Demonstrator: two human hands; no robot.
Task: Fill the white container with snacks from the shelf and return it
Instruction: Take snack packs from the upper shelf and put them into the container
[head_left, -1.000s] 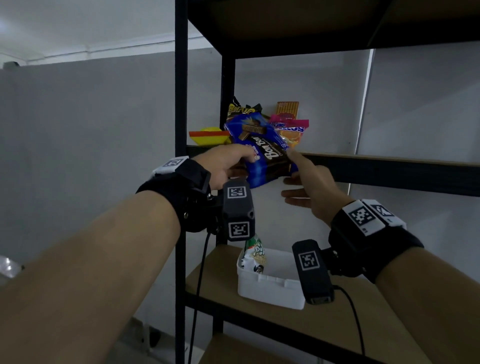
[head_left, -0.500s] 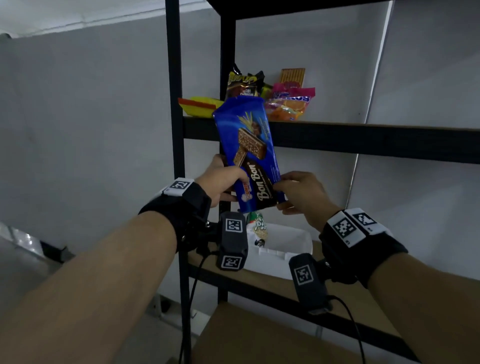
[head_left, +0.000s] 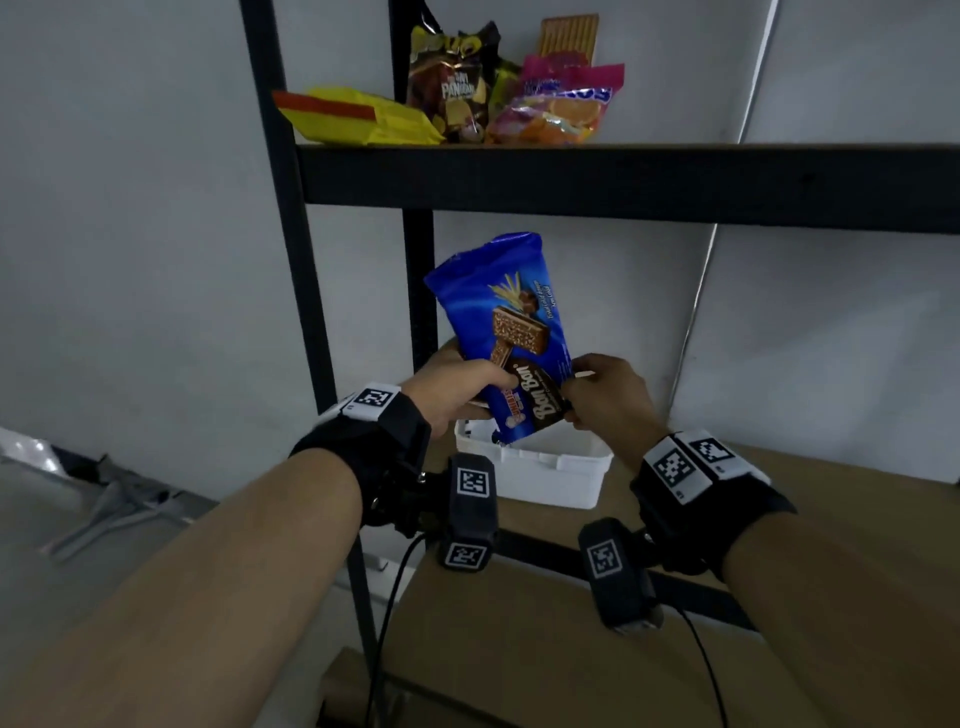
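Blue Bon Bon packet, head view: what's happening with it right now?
A person grips the blue Bon Bon packet at its lower end with both hands, left hand and right hand. Its bottom edge sits at the mouth of the white container on the lower shelf, not yet released. Other snacks remain on the upper shelf: a yellow bag, a dark chip bag and a pink candy bag.

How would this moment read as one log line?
left hand + right hand: gripping blue snack pack | pack upright above white container | not released
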